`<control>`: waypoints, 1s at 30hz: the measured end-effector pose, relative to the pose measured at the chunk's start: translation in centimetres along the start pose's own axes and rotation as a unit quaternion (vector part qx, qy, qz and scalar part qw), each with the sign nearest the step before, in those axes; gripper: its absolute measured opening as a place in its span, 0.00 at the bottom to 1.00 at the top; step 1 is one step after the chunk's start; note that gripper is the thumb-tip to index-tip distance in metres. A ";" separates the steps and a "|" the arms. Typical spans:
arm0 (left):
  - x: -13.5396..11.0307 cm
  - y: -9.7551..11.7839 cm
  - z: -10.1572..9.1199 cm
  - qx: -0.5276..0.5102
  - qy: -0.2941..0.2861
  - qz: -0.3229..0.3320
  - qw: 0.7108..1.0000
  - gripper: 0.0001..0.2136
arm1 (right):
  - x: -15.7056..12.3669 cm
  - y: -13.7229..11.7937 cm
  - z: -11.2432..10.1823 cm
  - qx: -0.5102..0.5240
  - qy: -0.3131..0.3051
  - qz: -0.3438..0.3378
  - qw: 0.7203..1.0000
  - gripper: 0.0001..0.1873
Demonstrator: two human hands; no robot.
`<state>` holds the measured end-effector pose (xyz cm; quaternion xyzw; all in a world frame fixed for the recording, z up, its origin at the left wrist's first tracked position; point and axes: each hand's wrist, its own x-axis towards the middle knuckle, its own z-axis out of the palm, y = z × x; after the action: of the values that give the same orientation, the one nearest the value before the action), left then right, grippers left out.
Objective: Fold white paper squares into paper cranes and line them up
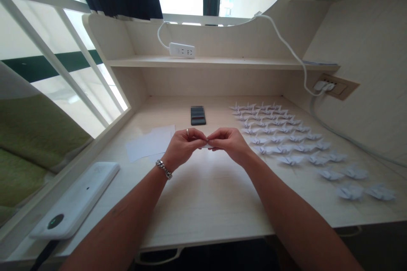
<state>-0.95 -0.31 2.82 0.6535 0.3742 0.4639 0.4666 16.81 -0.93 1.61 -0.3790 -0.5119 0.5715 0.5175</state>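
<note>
My left hand (186,144) and my right hand (227,140) meet above the middle of the desk, fingertips pinched together. Between them is a small piece of folded white paper (207,146), mostly hidden by the fingers. Beyond the hands lies a dark, flat rectangular object (198,115) whose kind I cannot make out. White paper sheets (146,144) lie overlapping just left of my left hand. To the right of my right hand, several rows of white folded paper cranes (276,129) cover the desk.
A long white device (79,199) with a dark cable lies along the left edge. On the shelf (216,62) at the back stands a white power strip (182,50). A white cable (286,42) hangs down to the wall socket (338,87) on the right.
</note>
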 end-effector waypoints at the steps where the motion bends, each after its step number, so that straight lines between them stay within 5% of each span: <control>1: 0.0 0.0 -0.1 0.008 0.001 0.004 1.000 0.01 | 0.0 0.0 0.0 0.004 -0.006 0.003 1.000 0.13; 8: -0.1 -0.5 0.0 0.046 0.003 0.008 0.999 0.04 | 0.1 0.1 -0.1 -0.037 -0.011 0.010 0.999 0.14; 17: 0.3 -0.9 0.0 -0.005 0.019 0.003 1.000 0.06 | 0.2 0.7 -0.5 -0.171 0.000 -0.102 0.980 0.06; 30: 0.4 -0.9 0.2 -0.030 0.041 -0.004 0.999 0.11 | -0.3 0.7 0.1 -0.235 0.029 -0.170 0.956 0.06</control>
<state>-0.69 0.22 2.05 0.6180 0.3819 0.4993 0.4722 16.64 -1.23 0.95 -0.4138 -0.6734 0.3270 0.5181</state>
